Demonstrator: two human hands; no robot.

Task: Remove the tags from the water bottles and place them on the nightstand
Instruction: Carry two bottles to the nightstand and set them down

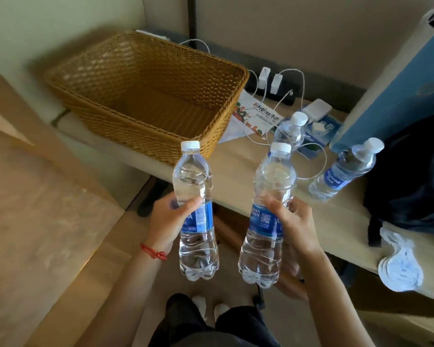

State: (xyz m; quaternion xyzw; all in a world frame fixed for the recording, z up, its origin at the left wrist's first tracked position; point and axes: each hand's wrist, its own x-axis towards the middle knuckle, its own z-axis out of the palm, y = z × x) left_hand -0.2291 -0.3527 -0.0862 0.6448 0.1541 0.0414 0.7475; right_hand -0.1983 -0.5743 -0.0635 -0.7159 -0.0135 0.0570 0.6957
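I'm standing in a bedroom, likely a hotel room — a low wooden tabletop (238,166) runs along the wall, carrying a wicker basket (145,96) at 11 o'clock, chargers (269,80) plugged in at 12, a printed leaflet (258,113), and complimentary-looking water bottles (343,169) — at 2 o'clock.

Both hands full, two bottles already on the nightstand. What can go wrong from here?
1. Charger cables loop around the standing bottles; setting down there could snag one.
2. The right hand bottle may knock those already placed.
3. With the left hand also occupied, neither can steady anything.
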